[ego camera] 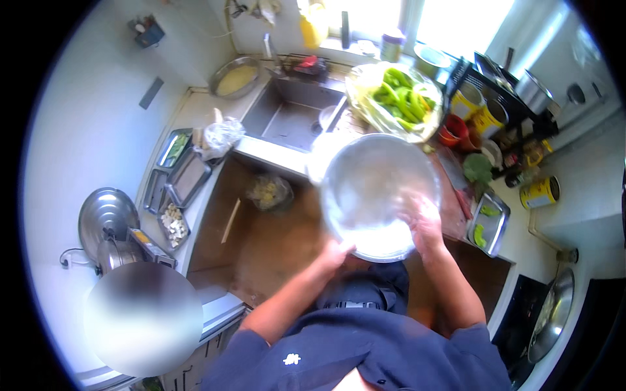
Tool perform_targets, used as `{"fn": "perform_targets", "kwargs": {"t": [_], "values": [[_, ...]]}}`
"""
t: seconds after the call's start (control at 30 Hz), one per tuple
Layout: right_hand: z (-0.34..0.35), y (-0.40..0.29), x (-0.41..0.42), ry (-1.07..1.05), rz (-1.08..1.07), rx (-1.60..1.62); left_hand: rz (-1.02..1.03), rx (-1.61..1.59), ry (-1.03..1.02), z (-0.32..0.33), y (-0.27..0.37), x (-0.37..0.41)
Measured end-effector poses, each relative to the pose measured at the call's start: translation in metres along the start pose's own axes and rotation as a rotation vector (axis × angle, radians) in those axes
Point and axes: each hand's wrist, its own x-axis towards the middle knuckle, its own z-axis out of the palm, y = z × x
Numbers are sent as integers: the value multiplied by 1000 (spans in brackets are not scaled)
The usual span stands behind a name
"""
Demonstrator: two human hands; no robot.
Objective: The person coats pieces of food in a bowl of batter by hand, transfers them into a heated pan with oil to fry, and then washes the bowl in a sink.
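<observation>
A large round metal basin (376, 161) is held up in front of my body, over the counter's front edge. My left hand (337, 254) grips its near rim at the lower left, thumb over the edge. At the basin's right side my right hand (423, 220) reaches over the rim with its fingers against or just above the inside. Motion blur hides whether those fingers pinch anything. The basin's bottom shines brightly, and I make out no food in it. Behind its left edge shows an overexposed white thing (320, 156), too bright to name.
Beyond lie a steel sink (288, 117) and a plastic bag of green peppers (403, 97). Metal trays (188, 178), one holding white cubes (173, 225), line the left counter. Right are a cutting board (452, 215), a pepper tray (491, 225) and a wok (552, 315). A bag (269, 191) sits low ahead.
</observation>
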Motion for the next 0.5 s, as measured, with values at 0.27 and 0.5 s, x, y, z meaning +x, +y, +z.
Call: {"fn": "perform_targets", "kwargs": {"t": [0.27,0.5], "values": [[153,62,182,-212,141,-278,165,-284,327,-153,91,41],[265,149,426,-219,-31,-792,193,-69,586,-289,147,160]]}}
